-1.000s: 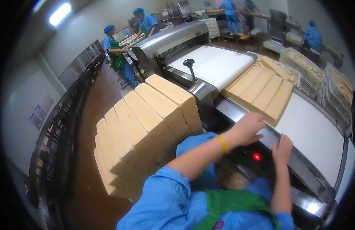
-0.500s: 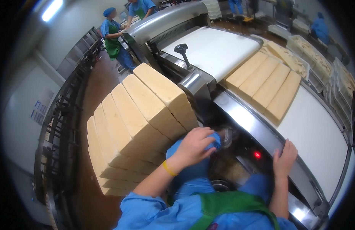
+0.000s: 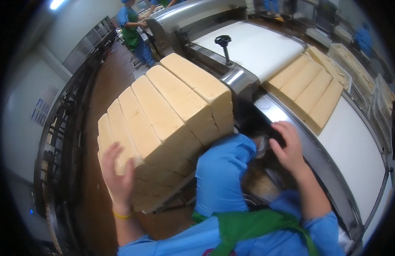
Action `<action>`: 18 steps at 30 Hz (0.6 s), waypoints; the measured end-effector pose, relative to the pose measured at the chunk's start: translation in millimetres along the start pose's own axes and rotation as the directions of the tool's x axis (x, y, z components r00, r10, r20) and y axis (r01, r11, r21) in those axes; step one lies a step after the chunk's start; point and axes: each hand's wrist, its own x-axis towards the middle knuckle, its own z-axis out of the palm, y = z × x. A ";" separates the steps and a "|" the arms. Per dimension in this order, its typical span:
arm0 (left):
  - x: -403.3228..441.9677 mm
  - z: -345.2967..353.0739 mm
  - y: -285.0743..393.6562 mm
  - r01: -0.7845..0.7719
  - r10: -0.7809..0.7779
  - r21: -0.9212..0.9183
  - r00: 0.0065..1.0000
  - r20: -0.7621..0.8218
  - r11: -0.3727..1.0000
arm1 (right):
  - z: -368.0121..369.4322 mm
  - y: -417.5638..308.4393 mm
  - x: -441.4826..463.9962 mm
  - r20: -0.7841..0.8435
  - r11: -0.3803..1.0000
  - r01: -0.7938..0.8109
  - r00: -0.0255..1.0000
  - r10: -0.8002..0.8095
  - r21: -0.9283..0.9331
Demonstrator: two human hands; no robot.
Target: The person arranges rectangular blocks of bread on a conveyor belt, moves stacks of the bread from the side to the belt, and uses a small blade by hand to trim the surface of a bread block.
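Note:
A stack of long, cream-coloured blocks (image 3: 163, 115) with rounded edges stands at my left, several layers high. My left hand (image 3: 117, 175), with a yellow band on its wrist, is open at the stack's near left end, fingers apart; whether it touches a block I cannot tell. My right hand (image 3: 287, 147) is also open, holding nothing, beside the steel edge (image 3: 310, 153) of the conveyor. On the white belt (image 3: 355, 145) to the right, more blocks (image 3: 310, 91) lie side by side.
A steel roller machine (image 3: 193, 17) with a white feed belt (image 3: 248, 47) and black knob (image 3: 223, 40) stands ahead. White crates (image 3: 351, 64) hold pale pieces at the far right. Co-workers (image 3: 135, 36) are behind. A dark rail (image 3: 56, 141) runs along the left wall.
My left hand has moved from my knee leftward to the stack and opened. My right hand has come off the near conveyor edge and moved forward and left. The view has shifted slightly.

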 end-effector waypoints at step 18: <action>-45.0 6.8 -202.2 0.610 -0.530 -0.763 0.728 0.434 0.214 | 120.8 -16.9 207.8 0.663 0.799 -0.486 0.733 0.152 0.354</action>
